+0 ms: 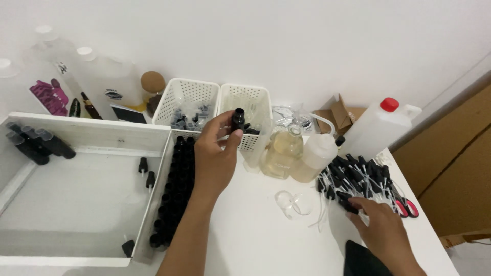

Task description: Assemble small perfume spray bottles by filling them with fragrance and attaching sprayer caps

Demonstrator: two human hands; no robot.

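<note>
Pretty bright, even light, almost washed out on the white wall (307,41) and bench (255,240). Soft shadows, slight blur, edges bend a bit.

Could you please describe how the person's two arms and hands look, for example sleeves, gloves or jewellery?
Both hands are bare: the left hand and the right hand wear no gloves. No rings, watch or bracelet are visible on either. The left forearm is uncovered along all of its visible length, so no sleeve shows there. Only the wrist of the right arm is in view, also uncovered.
</note>
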